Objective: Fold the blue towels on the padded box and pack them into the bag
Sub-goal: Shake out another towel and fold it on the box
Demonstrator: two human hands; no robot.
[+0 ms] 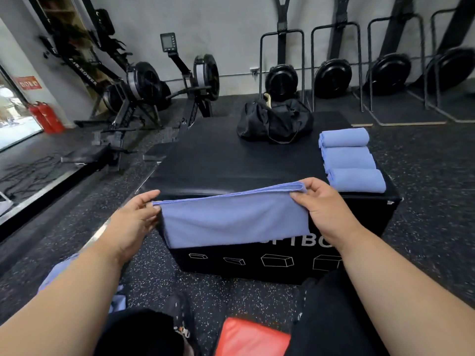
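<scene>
The room is a gym with a dark speckled floor point(424, 227) and a grey wall point(231, 34). Black rowing machines point(144, 86) stand along the wall on the left, and more black machines with round wheels point(334, 75) stand along it on the right. Two red fire bottles point(46, 118) sit by the glass door at the far left.

A big black padded box point(231, 160) fills the middle of the floor. White letters and small box drawings show on its front side.

A black bag point(275, 122) sits on top of the box, near the far edge. Three folded blue towels point(352, 160) lie in a row along the right edge of the box top, each one touching the next.

One more blue towel point(234, 217) hangs over the near edge of the box and down its front side. The left hand point(136, 217) pinches the left end of its top edge. The right hand point(321, 201) pinches the right end, with the thumb on top of the cloth.

More blue cloth point(59, 273) lies low on the left, partly hidden behind the left arm. A red pad point(252, 337) shows at the bottom, between the person's legs.
</scene>
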